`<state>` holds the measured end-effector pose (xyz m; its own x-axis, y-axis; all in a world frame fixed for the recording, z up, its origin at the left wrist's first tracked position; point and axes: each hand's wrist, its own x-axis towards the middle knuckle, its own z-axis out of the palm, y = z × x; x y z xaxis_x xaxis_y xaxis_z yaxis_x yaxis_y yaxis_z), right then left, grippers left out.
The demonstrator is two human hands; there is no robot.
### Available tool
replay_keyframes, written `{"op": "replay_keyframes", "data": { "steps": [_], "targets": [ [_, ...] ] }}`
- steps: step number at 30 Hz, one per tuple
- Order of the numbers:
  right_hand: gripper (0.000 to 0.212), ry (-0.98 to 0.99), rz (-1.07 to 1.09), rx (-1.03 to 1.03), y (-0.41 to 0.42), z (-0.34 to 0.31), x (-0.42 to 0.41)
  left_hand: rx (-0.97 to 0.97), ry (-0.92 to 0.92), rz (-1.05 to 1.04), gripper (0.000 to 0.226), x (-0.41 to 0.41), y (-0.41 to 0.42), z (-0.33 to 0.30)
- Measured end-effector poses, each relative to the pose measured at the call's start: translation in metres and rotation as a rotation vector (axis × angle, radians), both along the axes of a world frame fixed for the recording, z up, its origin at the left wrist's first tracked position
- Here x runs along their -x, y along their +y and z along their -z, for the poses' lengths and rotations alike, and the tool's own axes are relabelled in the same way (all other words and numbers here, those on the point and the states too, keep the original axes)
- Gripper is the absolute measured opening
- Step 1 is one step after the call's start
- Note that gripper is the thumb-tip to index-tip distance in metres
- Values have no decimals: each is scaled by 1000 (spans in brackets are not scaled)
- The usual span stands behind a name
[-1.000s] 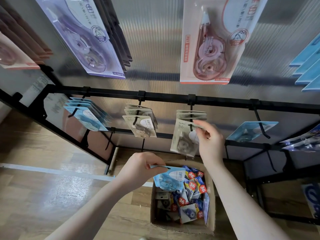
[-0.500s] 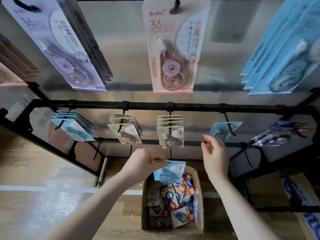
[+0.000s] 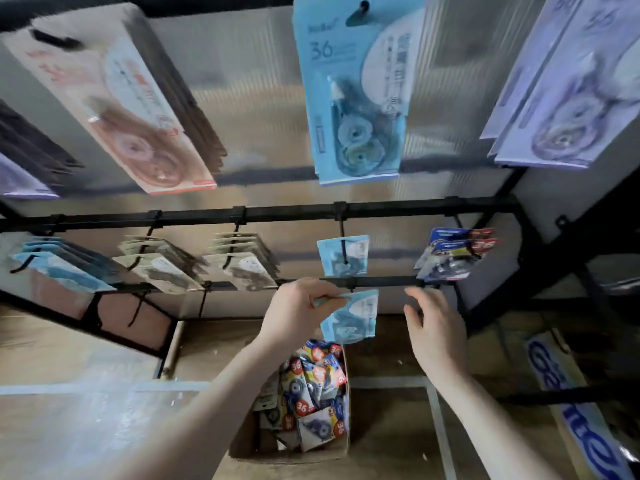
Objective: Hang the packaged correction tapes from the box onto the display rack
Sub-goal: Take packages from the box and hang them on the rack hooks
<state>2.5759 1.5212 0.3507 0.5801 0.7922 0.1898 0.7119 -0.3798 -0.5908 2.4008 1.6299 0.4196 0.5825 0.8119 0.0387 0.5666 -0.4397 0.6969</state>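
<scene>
**A:** Along the lower rail, going left to right, what hangs there?

**B:** Blue packs, then two hooks of beige packs, then one blue pack on a hook, then dark blue ones at the far right.

**A:** And the pack being hung?

**B:** The left hand pinches a blue correction tape pack by its top left corner, thumb and fingers curled on the card. It hangs long axis downward, to the right of the fingers, just below the hook with the single blue pack. I'd judge that hook is the target: the card's top must go up and onto the prong.

**A:** The other hand?

**B:** The right hand is to the right of the pack, fingers loosely spread, holding nothing. The left is the nearer one; it has the card.

**A:** The box?

**B:** The cardboard box sits on the floor below both hands, with many packs heaped inside, so plenty remain.
</scene>
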Motion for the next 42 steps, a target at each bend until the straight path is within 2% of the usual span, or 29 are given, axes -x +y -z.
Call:
{"op": "replay_keyframes", "data": {
  "steps": [8, 17, 29, 39, 42],
  "targets": [
    [28, -31, -95, 31, -2, 9, -26, -96, -21, -79, 16, -39, 16, -1],
    [33, -64, -111, 79, 9, 23, -23, -40, -26, -135, 17, -39, 38, 6],
    [36, -114, -144, 72, 23, 24, -19, -155, -53, -34, 17, -30, 39, 21],
    [37, -128, -157, 68, 18, 32, -24, -107, -67, 9, 22, -37, 51, 34],
    [37, -130, -160, 66, 18, 32, -26, -163, -48, 9, 21, -44, 58, 36]
  ]
}}
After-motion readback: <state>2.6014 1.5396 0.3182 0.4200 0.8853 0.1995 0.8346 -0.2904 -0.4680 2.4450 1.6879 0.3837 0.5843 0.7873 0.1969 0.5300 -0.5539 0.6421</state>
